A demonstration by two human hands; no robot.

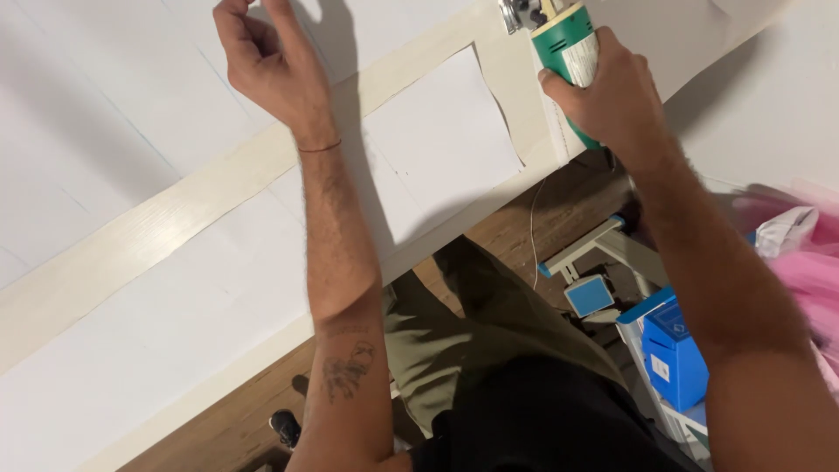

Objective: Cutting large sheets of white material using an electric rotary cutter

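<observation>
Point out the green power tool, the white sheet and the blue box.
green power tool [566,45], head view, on its green body above the right hand.
white sheet [441,144], head view, middle of the sheet.
blue box [675,354], head view, its front face.

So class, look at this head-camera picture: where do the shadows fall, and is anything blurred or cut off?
Head view: the left hand and forearm cast a soft grey shadow to their right on the white sheet; the right hand grips a green power tool, whose top is cropped by the frame edge; the pink fabric looks slightly soft.
</observation>
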